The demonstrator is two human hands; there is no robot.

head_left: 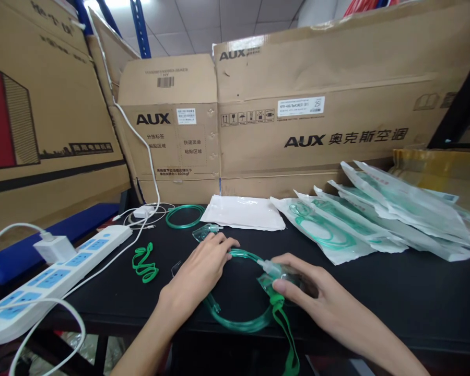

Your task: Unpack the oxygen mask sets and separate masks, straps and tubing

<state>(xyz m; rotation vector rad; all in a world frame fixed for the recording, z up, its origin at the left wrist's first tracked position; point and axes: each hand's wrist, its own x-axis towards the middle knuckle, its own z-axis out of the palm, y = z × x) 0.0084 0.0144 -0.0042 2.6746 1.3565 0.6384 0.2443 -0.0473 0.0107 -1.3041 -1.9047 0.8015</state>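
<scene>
In my right hand [303,284] is a clear green oxygen mask [267,284], gripped between thumb and fingers. Its green elastic strap [288,334] hangs past the table's front edge. A white connector joins the mask to coiled green tubing [245,325], which loops across to my left hand [203,261]. That hand is closed over the tubing, its fingertips partly hidden. Just beyond it lies another clear mask piece [206,231]. A loose green strap [144,263] is bunched to the left, and a separate tubing coil [185,215] sits farther back.
Several packaged mask sets [325,224] are fanned out at right, beside a flat white packet [243,211]. A white power strip [58,277] with plugs and cables runs along the left. Tall cardboard boxes [258,151] wall off the back of the black table [360,297].
</scene>
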